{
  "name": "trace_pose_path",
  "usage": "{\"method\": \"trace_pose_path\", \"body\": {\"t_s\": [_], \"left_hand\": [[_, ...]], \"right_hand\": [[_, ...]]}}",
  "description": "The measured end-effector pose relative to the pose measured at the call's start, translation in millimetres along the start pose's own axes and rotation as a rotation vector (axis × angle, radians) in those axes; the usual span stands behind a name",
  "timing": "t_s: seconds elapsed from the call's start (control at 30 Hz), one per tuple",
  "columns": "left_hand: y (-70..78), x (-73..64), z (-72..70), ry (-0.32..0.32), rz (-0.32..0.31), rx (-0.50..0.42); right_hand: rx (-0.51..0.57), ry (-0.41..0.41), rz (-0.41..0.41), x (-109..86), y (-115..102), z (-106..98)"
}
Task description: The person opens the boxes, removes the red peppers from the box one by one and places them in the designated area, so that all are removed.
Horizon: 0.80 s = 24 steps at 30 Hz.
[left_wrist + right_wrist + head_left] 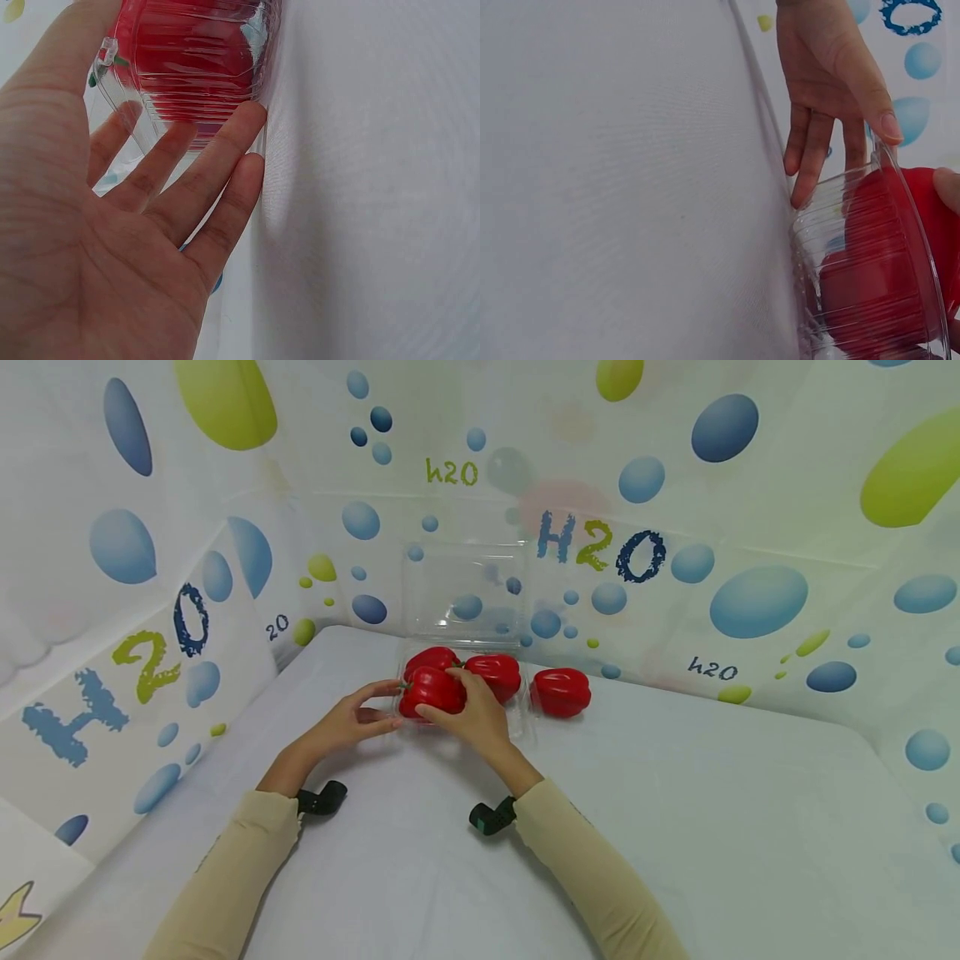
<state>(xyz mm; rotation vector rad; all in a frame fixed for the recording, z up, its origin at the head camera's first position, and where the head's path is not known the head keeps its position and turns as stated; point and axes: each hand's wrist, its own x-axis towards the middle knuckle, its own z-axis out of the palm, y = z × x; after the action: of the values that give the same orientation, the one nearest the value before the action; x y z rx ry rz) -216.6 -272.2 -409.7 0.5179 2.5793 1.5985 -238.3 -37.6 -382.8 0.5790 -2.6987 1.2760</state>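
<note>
A clear plastic clamshell container (519,727) stands at the back of the table with its lid (465,581) raised. My right hand (486,720) grips a red bell pepper (433,692) from its right side, at the front left of the container. Two more red bell peppers, one behind (431,658) and one to the right (497,675), lie in the container. At the container's left side is my left hand (341,720), fingers extended. In the left wrist view its fingertips (251,112) lie against the ribbed plastic wall (202,97).
Another red bell pepper (561,692) lies on the white-covered table (675,810), just right of the container. A sheet printed with drops and lettering (480,510) hangs close behind the raised lid and along the left side.
</note>
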Motion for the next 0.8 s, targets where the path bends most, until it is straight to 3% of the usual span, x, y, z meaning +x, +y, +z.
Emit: {"method": "trace_pose_path", "body": {"t_s": [0.3, 0.8], "left_hand": [[2.2, 0.9, 0.6, -0.003, 0.01, 0.003], [1.3, 0.2, 1.2, 0.01, 0.027, 0.01]], "right_hand": [[0.045, 0.023, -0.02, -1.3, 1.3, -1.6], [0.208, 0.072, -0.065, -6.6, 2.2, -5.0]]}}
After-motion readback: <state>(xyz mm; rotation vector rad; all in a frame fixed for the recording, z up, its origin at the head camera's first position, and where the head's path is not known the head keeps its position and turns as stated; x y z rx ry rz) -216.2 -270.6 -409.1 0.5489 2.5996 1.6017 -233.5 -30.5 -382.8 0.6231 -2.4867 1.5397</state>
